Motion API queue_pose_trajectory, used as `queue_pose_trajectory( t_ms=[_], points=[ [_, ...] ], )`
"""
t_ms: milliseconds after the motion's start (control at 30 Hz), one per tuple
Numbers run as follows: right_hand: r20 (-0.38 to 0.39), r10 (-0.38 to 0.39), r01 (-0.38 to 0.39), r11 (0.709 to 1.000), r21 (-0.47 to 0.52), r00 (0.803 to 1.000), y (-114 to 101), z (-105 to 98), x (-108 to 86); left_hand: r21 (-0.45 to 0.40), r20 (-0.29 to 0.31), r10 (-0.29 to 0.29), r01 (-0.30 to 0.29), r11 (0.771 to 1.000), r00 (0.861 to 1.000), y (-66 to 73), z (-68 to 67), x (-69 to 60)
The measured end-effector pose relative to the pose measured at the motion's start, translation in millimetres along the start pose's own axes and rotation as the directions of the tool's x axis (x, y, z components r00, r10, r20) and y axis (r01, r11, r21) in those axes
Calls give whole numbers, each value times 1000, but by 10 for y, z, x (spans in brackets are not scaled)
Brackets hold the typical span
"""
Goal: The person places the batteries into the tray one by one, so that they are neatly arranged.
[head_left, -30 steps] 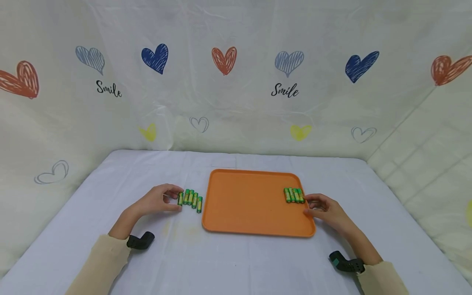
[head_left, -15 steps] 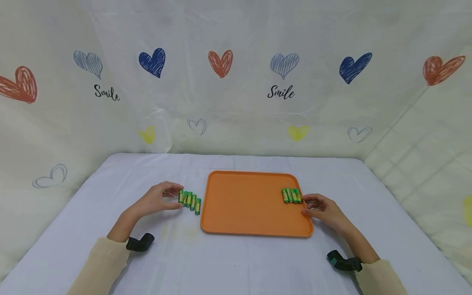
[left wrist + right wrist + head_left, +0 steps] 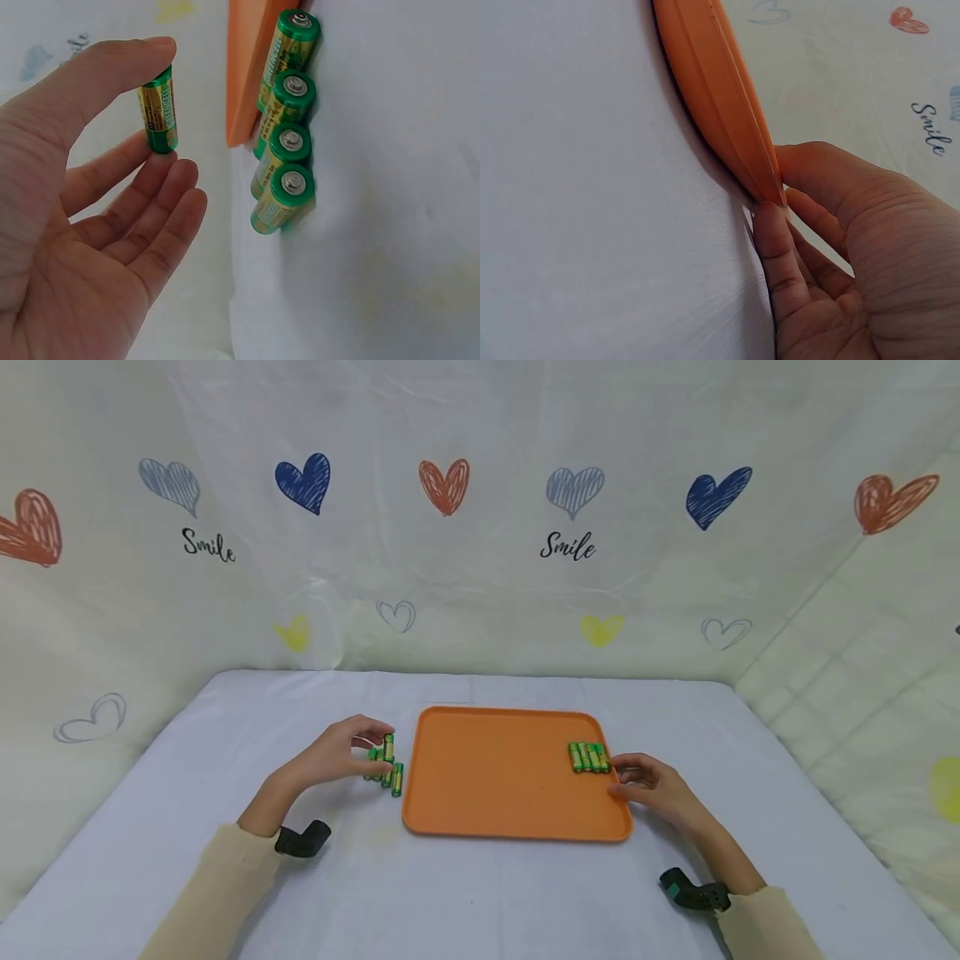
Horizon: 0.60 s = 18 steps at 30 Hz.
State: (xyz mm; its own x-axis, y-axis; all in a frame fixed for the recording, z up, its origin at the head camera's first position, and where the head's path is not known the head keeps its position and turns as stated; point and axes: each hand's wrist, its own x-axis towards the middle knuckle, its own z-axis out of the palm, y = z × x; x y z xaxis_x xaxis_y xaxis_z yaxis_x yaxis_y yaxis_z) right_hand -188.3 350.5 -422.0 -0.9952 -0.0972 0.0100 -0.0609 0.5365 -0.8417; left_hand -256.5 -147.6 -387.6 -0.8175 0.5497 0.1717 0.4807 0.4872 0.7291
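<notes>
A green and gold AA-type battery (image 3: 159, 112) is pinched end to end between the thumb and a finger of my left hand (image 3: 337, 753), raised over the table. Below it, several like batteries (image 3: 397, 779) lie side by side on the cloth, left of the orange tray (image 3: 510, 818); the hand partly covers them in the head view. My right hand (image 3: 660, 785) grips the tray's right edge between thumb and finger, as the right wrist view shows. Beside that hand, several batteries (image 3: 588, 757) lie in a tight row inside the tray.
A white cloth (image 3: 472, 893) covers the table. Behind it hangs a pale sheet (image 3: 495, 585) printed with hearts and "Smile". Dark wrist devices sit on both forearms, such as the one (image 3: 303, 839) on the left.
My left hand has picked up the leftmost battery and carried it up and rightward over the others. My right hand keeps its place at the tray's edge; the head view has shifted slightly.
</notes>
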Motion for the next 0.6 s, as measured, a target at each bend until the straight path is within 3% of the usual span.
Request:
queue_pose_trajectory(
  t_ms=[600],
  points=[
    [3, -21, 21, 1000, 22, 1000, 1, -10, -11, -12, 75, 80, -79, 997, 994, 254, 212, 388]
  ],
)
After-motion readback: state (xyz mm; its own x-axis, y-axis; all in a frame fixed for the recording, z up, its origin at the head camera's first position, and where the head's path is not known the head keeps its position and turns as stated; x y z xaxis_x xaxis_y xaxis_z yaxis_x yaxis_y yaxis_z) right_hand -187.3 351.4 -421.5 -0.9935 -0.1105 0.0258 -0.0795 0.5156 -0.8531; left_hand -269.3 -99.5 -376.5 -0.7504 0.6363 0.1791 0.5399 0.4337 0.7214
